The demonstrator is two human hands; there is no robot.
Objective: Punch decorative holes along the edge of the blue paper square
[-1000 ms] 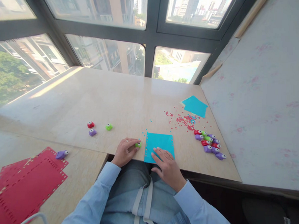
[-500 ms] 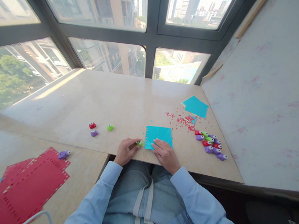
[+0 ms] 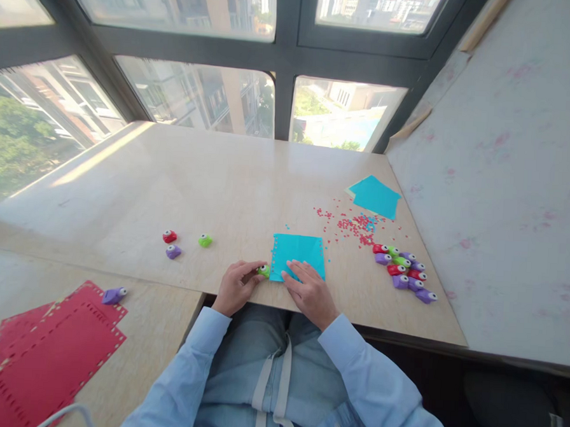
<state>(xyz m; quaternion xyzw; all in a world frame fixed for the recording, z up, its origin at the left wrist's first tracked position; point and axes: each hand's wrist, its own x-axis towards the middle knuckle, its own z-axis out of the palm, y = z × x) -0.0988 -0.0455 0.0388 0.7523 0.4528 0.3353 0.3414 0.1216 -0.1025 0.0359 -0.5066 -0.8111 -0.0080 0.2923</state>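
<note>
My left hand [image 3: 236,285] pinches a small green punch [image 3: 263,270] at the near edge of the beige table [image 3: 229,191]. The punch sits at the lower left corner of a blue paper square [image 3: 298,252] with small holes along its left and top edges. My right hand [image 3: 309,292] lies flat on the near part of that sheet, fingers spread, holding it down.
A cluster of several red, purple and green punches [image 3: 403,274] lies to the right, with red and blue paper dots [image 3: 354,225] and more blue sheets [image 3: 374,196] behind. Three loose punches [image 3: 183,242] lie left. Punched red paper [image 3: 43,354] and a purple punch [image 3: 113,295] rest on the lower left table.
The blue sheet has been slid away from the table edge, further onto the table, with my right hand on it. The green punch now meets the sheet's lower left corner.
</note>
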